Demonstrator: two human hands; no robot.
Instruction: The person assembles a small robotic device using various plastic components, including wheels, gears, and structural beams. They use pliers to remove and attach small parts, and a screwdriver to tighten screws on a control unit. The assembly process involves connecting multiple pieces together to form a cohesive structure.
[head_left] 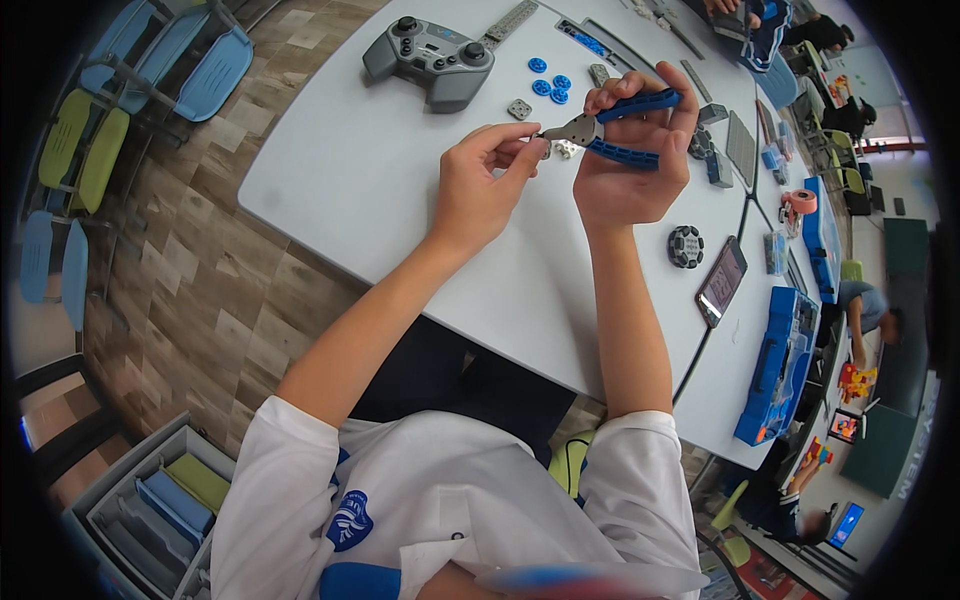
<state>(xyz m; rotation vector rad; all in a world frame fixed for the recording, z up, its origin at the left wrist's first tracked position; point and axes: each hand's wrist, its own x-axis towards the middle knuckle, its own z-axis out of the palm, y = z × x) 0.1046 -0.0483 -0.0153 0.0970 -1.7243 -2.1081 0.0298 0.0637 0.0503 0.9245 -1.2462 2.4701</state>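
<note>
Blurred shape (595, 579); indistinct piece (546, 149) at pliers (580, 129)

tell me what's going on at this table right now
A person holds blue-handled pliers in the right hand, the handles spread apart. The pliers' tip is at the fingers of the left hand, which pinch a small piece too tiny to make out. On the white table, a grey controller and four blue round pieces lie beyond the hands.

Pliers (583, 130): we see blue handles, grey head
Controller (432, 62): grey
Table (340, 180): white
Floor (200, 290): mottled brown planks
Our shirt (430, 490): white, blue badge (350, 520)
</note>
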